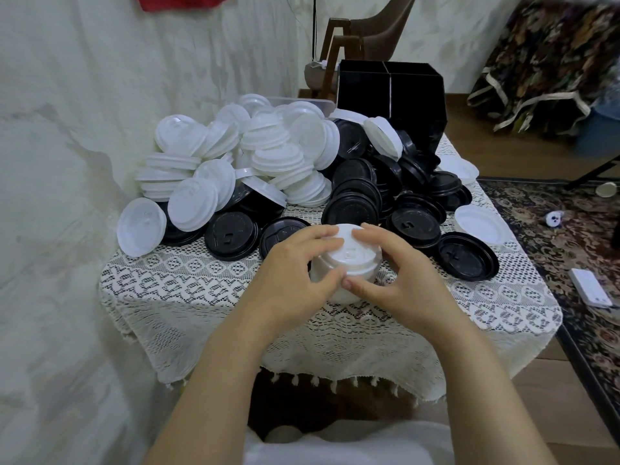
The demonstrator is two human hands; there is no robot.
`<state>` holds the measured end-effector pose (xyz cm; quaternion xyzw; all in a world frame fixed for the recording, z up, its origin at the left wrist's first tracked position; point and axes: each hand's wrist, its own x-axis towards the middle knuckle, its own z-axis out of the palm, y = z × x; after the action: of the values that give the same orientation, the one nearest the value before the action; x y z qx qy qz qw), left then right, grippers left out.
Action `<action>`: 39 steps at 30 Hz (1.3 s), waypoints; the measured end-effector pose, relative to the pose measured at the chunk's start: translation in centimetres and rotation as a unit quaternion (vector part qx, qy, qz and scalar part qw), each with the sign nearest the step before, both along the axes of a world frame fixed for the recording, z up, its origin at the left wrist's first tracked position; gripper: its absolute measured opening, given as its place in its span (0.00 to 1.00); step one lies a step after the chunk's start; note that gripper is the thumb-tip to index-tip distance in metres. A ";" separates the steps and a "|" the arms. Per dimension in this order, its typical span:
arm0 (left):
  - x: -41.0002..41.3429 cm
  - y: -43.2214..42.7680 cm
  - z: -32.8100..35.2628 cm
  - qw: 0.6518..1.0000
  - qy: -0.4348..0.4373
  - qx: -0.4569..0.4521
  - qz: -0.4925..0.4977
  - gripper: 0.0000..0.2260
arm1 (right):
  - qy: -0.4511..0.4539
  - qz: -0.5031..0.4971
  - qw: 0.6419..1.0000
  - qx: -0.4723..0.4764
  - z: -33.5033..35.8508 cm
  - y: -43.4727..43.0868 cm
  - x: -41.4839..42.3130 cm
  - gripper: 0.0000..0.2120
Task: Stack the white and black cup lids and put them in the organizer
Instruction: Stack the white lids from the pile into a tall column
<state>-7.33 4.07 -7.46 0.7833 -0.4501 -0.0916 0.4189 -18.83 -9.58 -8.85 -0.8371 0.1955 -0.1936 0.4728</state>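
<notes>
— Where is the stack of white lids (349, 260)?
— Mid-tabletop (201, 297), towards the near edge. The left hand (295, 263) and right hand (399, 266) both grasp it, fingers curled round its sides.
— And the organizer (392, 95)?
— At the far right corner, black, divided in four. Loose white lids (235, 156) are heaped at the far left, and black lids (369, 182) spread beside them towards the right edge.

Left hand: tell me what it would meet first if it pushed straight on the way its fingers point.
Probably the right hand, whose fingertips face the left hand across the stack of white lids both grip; black lids lie beyond.
</notes>
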 end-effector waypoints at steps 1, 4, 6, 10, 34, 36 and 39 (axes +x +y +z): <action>0.0 0.0 0.0 1.000 0.002 0.001 0.000 0.18 | 0.003 0.001 1.000 -0.005 -0.1 0.0 0.0 0.31; 0.2 -0.1 -0.1 1.000 0.011 -0.007 -0.002 0.17 | 0.012 -0.004 1.000 0.002 -0.1 -0.1 0.0 0.33; 0.2 -0.2 -0.2 1.000 0.002 -0.013 -0.006 0.16 | 0.014 -0.005 1.000 0.005 -0.1 -0.1 0.1 0.33; 0.3 -0.7 -0.1 0.999 -0.030 -0.033 0.005 0.19 | 0.015 -0.007 1.000 0.000 -0.2 -0.1 0.2 0.33; 10.5 -4.7 1.6 0.951 -0.270 0.055 0.141 0.22 | 0.031 -0.004 0.999 -0.025 0.5 -0.1 0.2 0.33; 11.1 -5.1 1.7 0.948 -0.278 0.059 0.146 0.21 | 0.031 -0.004 0.999 -0.026 0.5 -0.1 0.3 0.33; 11.9 -5.3 1.5 0.947 -0.277 0.058 0.153 0.18 | 0.032 -0.004 0.999 -0.030 0.5 0.0 0.4 0.33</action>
<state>4.53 -1.25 -5.97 0.8603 -0.4168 0.1683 0.2406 -18.47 -9.61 -8.31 -0.8558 0.2082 -0.1745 0.4403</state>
